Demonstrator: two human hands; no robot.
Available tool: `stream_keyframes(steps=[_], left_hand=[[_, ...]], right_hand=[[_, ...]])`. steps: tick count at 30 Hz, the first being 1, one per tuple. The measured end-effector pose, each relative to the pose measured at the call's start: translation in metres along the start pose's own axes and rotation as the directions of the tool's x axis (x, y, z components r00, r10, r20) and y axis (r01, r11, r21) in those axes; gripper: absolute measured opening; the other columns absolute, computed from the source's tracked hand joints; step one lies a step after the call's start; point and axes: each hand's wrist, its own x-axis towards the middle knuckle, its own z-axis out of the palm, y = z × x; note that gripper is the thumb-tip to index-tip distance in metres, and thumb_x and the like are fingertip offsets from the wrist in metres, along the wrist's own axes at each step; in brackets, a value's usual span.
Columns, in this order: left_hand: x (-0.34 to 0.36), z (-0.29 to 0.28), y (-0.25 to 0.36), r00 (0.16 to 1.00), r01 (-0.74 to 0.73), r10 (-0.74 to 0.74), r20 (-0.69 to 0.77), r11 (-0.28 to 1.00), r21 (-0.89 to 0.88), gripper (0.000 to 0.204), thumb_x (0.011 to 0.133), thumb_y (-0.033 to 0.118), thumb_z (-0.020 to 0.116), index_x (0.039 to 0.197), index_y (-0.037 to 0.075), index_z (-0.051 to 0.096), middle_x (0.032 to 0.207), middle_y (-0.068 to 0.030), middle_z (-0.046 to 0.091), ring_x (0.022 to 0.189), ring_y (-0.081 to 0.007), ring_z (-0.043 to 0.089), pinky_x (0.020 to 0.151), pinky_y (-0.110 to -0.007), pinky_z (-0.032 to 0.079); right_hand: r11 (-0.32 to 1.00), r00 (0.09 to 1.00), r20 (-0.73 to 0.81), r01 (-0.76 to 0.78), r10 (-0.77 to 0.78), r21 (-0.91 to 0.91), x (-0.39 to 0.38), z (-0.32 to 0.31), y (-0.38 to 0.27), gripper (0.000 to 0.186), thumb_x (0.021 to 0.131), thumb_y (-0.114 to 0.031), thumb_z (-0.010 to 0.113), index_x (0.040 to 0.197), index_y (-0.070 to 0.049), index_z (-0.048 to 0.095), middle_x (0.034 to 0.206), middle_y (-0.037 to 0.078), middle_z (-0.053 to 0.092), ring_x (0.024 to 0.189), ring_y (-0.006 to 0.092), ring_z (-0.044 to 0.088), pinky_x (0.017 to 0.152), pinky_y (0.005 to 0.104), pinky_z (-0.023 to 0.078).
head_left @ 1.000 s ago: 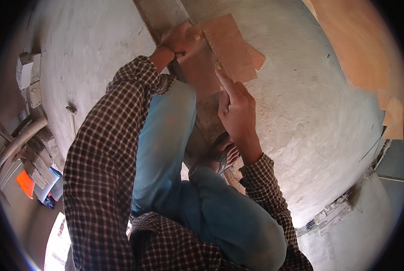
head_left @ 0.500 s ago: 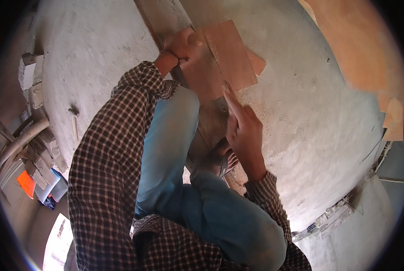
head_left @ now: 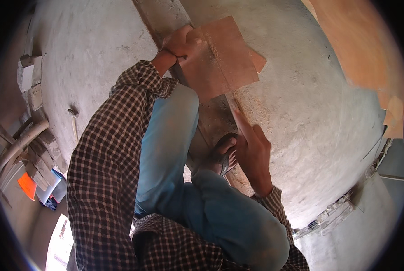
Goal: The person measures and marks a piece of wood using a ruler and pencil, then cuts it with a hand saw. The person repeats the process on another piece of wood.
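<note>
A reddish-brown flat board (head_left: 231,54) lies across a long grey-brown plank (head_left: 165,18), with a line of pale dust running over it. On its upper left edge, my left hand (head_left: 180,44) is closed, holding the board down. My right hand (head_left: 254,147) is wrapped round a thin hand saw (head_left: 232,100), seen nearly edge-on, its index finger stretched along it. The saw's far end meets the board's near edge at the dust line; its handle is hidden in the hand. Another brown piece (head_left: 257,60) sticks out from under the board's right side.
My foot (head_left: 224,151) rests at the plank beside the right hand, and my bent knee (head_left: 179,99) is close to the board. Large orange-brown sheets (head_left: 360,45) lie at the far right. Wood scraps and a curved pole (head_left: 21,140) are at the left, on the concrete floor (head_left: 296,135).
My right hand has drawn back toward me and slightly right with the saw, showing more of its blade. The left hand and the board have hardly moved.
</note>
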Motion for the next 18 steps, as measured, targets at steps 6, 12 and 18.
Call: stream_keyframes(steps=[6,12,18], left_hand=[[0.005,0.014,-0.018,0.972,-0.133,0.147,-0.183,0.987,0.085,0.057,0.088,0.042,0.076,0.132,0.007,0.064,0.094,-0.0157,0.075,0.085,-0.0288,0.075,0.08,-0.044,0.058],[0.006,0.008,-0.017,0.993,-0.067,0.067,-0.097,0.998,0.005,0.046,0.092,0.033,0.075,0.125,0.002,0.064,0.114,-0.0187,0.074,0.107,-0.0327,0.071,0.093,-0.044,0.054],[0.004,0.008,-0.007,0.982,-0.139,0.141,-0.125,0.99,0.03,0.054,0.089,0.046,0.074,0.125,0.006,0.065,0.099,-0.017,0.076,0.088,-0.0332,0.075,0.085,-0.048,0.057]], right_hand=[[0.998,0.997,-0.051,0.057,-0.057,0.003,0.044,0.031,0.01,0.052,0.094,0.001,0.062,0.144,-0.014,0.062,0.078,0.011,0.057,0.063,0.0223,0.059,0.058,0.0379,0.051],[0.998,0.998,-0.027,0.055,-0.054,0.026,0.033,0.025,0.006,0.061,0.089,0.0,0.065,0.147,-0.018,0.06,0.082,0.011,0.056,0.061,0.0278,0.063,0.057,0.0422,0.053],[1.0,0.999,-0.04,0.029,-0.029,-0.001,0.005,0.007,0.009,0.063,0.088,-0.002,0.068,0.147,-0.02,0.06,0.08,0.01,0.055,0.056,0.0265,0.06,0.051,0.0411,0.052]])
